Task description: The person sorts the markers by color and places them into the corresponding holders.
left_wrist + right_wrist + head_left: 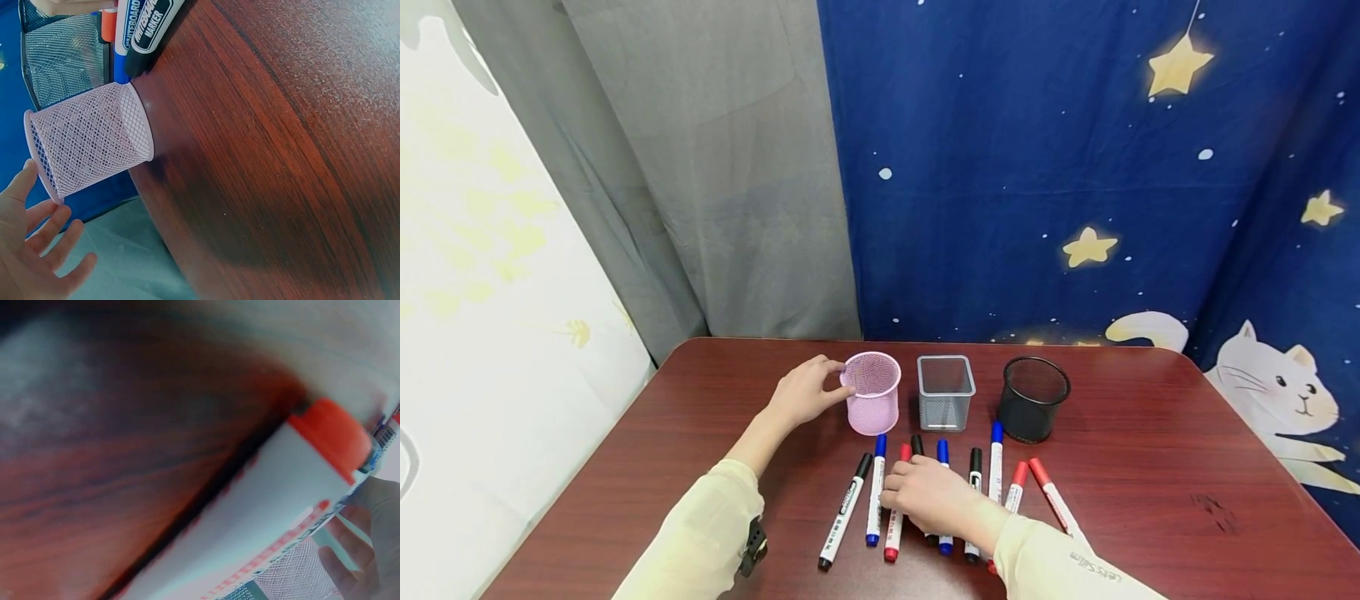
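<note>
At the left of a row of pen cups stands a pink mesh pen cup (874, 408), upright. My left hand (805, 390) holds its rim from the left, thumb at the near side and index finger behind; the other fingers are spread loosely in the left wrist view. My right hand (936, 498) is low over the markers, its bent fingers covering the middle of a red marker (892, 537). Its fingertips are hidden, so I cannot tell whether they pinch that marker. A blue marker (877, 492) and a black marker (846, 512) lie to its left.
A grey square mesh cup (945, 410) and a black round mesh cup (1030, 412) stand right of the pink one. Several more markers lie beside and under my right forearm, including a red one (1060, 504). Curtains hang behind the brown table (1150, 433).
</note>
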The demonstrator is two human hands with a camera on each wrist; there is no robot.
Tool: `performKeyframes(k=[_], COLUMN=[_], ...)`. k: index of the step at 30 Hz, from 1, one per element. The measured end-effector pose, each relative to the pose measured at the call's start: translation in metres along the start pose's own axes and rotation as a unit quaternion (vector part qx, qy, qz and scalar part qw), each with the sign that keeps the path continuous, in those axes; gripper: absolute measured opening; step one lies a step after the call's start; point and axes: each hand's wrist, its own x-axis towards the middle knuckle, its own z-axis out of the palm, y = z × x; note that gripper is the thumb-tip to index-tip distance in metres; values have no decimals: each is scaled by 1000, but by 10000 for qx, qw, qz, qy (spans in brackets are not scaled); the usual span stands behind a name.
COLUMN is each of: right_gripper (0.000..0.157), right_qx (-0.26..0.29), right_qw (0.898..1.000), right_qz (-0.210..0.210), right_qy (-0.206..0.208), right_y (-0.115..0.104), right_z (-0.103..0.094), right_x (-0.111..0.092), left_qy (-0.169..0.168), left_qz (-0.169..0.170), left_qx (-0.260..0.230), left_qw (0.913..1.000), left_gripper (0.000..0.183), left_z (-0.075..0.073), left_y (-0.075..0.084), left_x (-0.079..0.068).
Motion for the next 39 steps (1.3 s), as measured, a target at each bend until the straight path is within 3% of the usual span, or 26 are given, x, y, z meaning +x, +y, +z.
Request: performKeyframes(k=[8,15,19,22,26,29,35,39], right_gripper=[17,20,22,22,21,21,24,23], right_qx=[322,945,1338,1796,2536,3057,4110,4625], right_qw=[9985,9936,9874,9768,9548,9327,8720,8324], right_qz=[-147,-112,-32,137,608,1057,1838,2305], right_qy=[428,608,845,1155,1424,1592,1921,2004], right_y=[1,1,1,3,7,12,22,27], right_z=[-8,-21,-29,-33,-41,-46,-56,-74], right_x=[-6,-11,-14,-17,-22,-24,-23,-19], left_qy=[-20,-200,-249,-252,-251,-260,-317,-356], left_qz=[-80,-244,-263,-266,-275,-319,-348,-330], left_qx=[-69,-92,-95,-90,-107,-145,-171,-198], left_qw=[9999,9995,9993,9993,9993,9990,9987,9986], left_gripper=[43,48,49,50,49,48,47,47], left_z=[0,0,0,0,0,0,0,-1], left_y=[-2,-2,-3,-3,-4,-3,-3,-3], left_x=[1,3,3,3,4,3,4,5])
